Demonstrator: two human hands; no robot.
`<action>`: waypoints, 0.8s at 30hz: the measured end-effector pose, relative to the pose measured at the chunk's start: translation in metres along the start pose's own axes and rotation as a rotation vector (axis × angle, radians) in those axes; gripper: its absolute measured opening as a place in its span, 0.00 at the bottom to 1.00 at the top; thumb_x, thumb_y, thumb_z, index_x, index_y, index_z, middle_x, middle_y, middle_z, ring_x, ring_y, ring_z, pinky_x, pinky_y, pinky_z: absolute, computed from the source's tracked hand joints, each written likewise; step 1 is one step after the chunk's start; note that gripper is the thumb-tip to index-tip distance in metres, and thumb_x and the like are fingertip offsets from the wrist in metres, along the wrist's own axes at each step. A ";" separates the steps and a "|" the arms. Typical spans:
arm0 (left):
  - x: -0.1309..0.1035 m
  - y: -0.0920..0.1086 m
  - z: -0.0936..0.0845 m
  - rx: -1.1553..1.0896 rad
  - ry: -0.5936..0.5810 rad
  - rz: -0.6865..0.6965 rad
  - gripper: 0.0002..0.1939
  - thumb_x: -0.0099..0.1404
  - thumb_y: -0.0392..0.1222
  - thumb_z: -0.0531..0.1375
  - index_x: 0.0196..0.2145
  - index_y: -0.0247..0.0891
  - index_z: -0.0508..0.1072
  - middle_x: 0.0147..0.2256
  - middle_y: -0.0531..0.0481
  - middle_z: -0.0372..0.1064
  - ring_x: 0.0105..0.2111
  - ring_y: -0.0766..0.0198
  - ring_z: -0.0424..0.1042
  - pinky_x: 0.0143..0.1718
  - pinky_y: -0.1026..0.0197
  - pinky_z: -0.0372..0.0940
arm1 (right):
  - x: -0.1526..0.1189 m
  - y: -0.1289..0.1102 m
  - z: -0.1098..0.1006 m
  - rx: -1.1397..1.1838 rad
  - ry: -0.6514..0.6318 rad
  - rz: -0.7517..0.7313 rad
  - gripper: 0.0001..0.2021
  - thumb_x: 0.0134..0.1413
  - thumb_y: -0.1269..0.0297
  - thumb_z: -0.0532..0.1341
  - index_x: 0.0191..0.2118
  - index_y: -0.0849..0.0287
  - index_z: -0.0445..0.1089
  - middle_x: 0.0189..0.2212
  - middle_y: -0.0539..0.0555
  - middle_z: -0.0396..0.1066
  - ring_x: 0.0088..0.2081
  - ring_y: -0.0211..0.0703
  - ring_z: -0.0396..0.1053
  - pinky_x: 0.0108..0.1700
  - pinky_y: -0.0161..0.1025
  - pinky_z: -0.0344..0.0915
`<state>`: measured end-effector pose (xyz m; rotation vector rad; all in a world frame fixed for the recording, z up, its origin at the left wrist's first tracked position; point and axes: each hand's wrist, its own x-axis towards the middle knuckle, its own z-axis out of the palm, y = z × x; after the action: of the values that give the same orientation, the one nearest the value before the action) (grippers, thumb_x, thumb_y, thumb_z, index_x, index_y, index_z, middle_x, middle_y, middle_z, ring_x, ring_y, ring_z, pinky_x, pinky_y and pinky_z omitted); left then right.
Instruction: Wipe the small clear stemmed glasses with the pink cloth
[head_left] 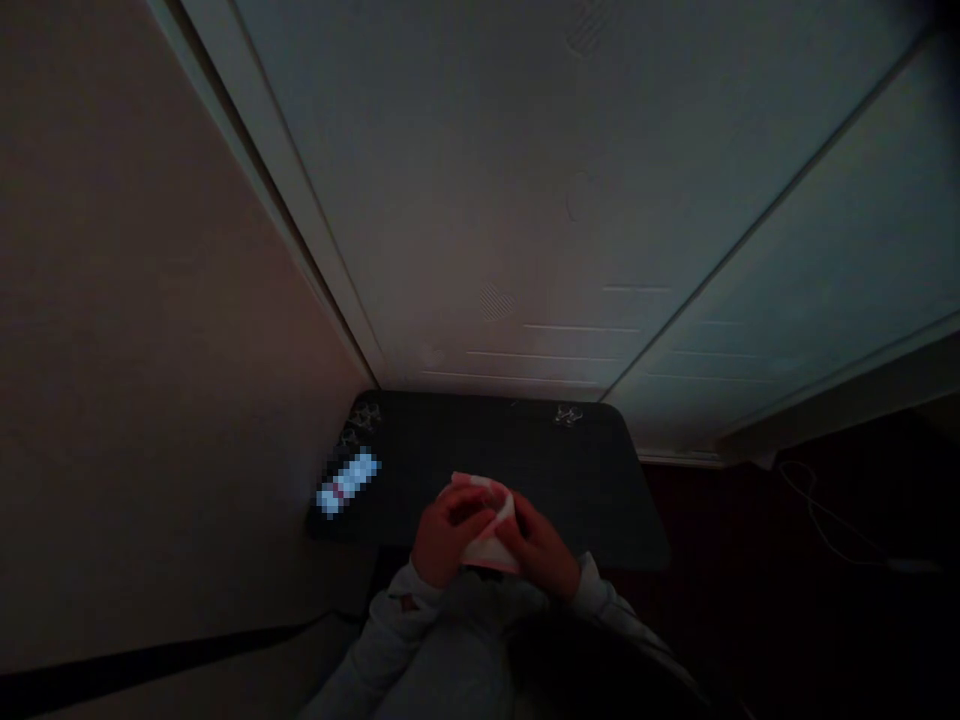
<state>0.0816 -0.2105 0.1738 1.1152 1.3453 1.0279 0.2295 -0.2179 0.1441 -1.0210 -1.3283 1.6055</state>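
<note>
A small pink-and-white piece of cloth (489, 550) is bunched up close to my body, over the near edge of a dark low table (465, 430). From the left, my left hand (441, 540) grips it with bent fingers. On the opposite side my right hand (547, 555) has its fingers closed on the cloth's right edge. The cloth's upper part curls over between both hands. Dim light hides the finer details of the fingers.
A bright pixelated object (347, 484) lies at the table's left. Small shiny wire-like pieces (568, 415) sit near the far edge, with similar pieces (366, 416) at the far left corner. White panels (487, 200) rise behind. A pale cord (817, 510) lies right.
</note>
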 end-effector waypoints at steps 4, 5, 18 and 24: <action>0.003 0.001 0.002 0.152 -0.012 0.099 0.12 0.48 0.39 0.63 0.34 0.40 0.76 0.39 0.46 0.71 0.43 0.56 0.68 0.47 0.55 0.61 | 0.001 0.000 -0.006 0.060 0.032 0.025 0.22 0.47 0.59 0.60 0.50 0.57 0.62 0.46 0.58 0.67 0.43 0.49 0.65 0.44 0.45 0.62; 0.004 0.001 0.003 0.164 -0.048 0.112 0.12 0.50 0.39 0.62 0.35 0.41 0.76 0.40 0.47 0.70 0.43 0.56 0.67 0.48 0.56 0.60 | 0.001 0.000 -0.009 0.060 0.044 0.041 0.22 0.46 0.60 0.61 0.49 0.57 0.63 0.44 0.57 0.68 0.43 0.49 0.66 0.43 0.45 0.63; 0.016 -0.004 0.047 0.036 -0.100 -0.089 0.06 0.50 0.41 0.60 0.26 0.36 0.68 0.25 0.53 0.67 0.27 0.65 0.67 0.31 0.63 0.62 | -0.009 -0.018 -0.047 0.067 0.203 0.011 0.14 0.37 0.65 0.66 0.34 0.59 0.65 0.31 0.49 0.63 0.34 0.39 0.62 0.37 0.36 0.60; 0.017 -0.005 0.058 -0.217 -0.204 -0.304 0.19 0.43 0.45 0.66 0.33 0.34 0.71 0.33 0.46 0.73 0.34 0.58 0.71 0.34 0.59 0.63 | -0.014 -0.016 -0.058 0.323 0.188 0.074 0.22 0.34 0.67 0.68 0.39 0.57 0.62 0.34 0.49 0.67 0.35 0.39 0.65 0.38 0.38 0.62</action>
<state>0.1395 -0.1949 0.1615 0.8008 1.1652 0.7927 0.2902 -0.2093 0.1537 -1.0011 -0.8806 1.6676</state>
